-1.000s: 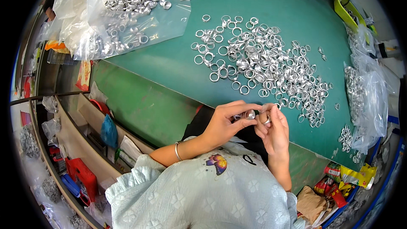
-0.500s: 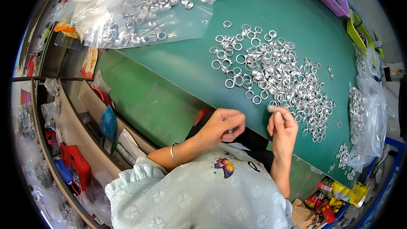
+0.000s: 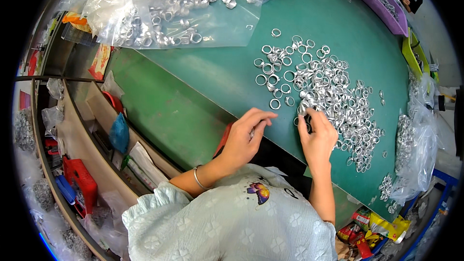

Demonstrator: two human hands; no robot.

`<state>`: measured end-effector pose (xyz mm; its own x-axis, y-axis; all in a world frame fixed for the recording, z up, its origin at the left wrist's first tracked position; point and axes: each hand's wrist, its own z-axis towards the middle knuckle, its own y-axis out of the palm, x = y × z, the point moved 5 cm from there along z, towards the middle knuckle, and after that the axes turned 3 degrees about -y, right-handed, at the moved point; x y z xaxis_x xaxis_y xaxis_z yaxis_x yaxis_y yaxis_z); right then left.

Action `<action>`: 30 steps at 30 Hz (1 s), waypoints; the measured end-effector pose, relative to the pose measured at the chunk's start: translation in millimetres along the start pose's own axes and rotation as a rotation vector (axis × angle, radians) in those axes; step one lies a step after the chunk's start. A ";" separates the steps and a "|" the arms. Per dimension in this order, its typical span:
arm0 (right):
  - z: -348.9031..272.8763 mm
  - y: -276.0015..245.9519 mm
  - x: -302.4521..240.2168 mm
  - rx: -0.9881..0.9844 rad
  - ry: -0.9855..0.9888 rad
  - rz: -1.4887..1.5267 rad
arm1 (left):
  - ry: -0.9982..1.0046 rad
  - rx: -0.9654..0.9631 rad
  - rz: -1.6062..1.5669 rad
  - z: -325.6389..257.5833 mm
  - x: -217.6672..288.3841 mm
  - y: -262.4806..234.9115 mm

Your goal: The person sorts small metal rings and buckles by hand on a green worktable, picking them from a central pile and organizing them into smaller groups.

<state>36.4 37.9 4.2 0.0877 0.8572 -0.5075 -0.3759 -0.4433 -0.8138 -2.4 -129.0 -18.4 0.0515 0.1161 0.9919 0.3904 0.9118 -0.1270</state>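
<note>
Shifted since the earlier frame, the bare left hand (image 3: 243, 139) was held by the edge of the smooth green tabletop (image 3: 208, 75), curled around a mostly hidden silvery piece (image 3: 252, 133); the bare right hand (image 3: 318, 137) had been brought to shiny silver metal rings (image 3: 333, 87) heaped there, its grasp impossible to tell.

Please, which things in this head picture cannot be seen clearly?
Head view:
Left hand: curled fingers mostly hide a small silvery piece.
Right hand: its own fingers obscure whether it grips anything.
Ring pile: upper rings cover lower ones.
Clear bag: upper edge cuts it off.
</note>
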 end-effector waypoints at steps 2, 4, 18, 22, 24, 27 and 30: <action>-7.5 -6.8 16.9 0.014 0.174 0.160 | 0.016 -0.028 0.056 5.9 -1.5 -2.3; -16.0 -4.1 38.1 0.022 0.338 0.581 | 0.018 -0.055 0.074 9.5 -1.3 0.3; -29.5 0.9 32.2 -0.220 0.767 1.807 | -0.137 -0.253 -0.248 7.0 -13.4 24.9; -40.3 5.7 21.1 -0.283 0.987 2.089 | -0.219 -0.313 -0.303 4.5 0.9 29.0; -42.5 7.4 15.9 -0.344 1.044 2.081 | -0.248 -0.377 -0.329 4.2 5.2 33.7; -37.0 -2.4 40.4 -0.078 0.698 1.258 | -0.028 -0.271 -0.146 6.0 5.2 31.0; -28.0 -29.8 45.2 0.239 0.362 0.201 | -0.008 -0.149 0.050 8.4 6.0 18.1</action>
<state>77.4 82.5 -2.4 0.2916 0.5953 -0.7487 -0.6165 -0.4815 -0.6230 -2.7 -108.5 -14.7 0.0670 0.1634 0.9843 0.5197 0.8364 -0.1742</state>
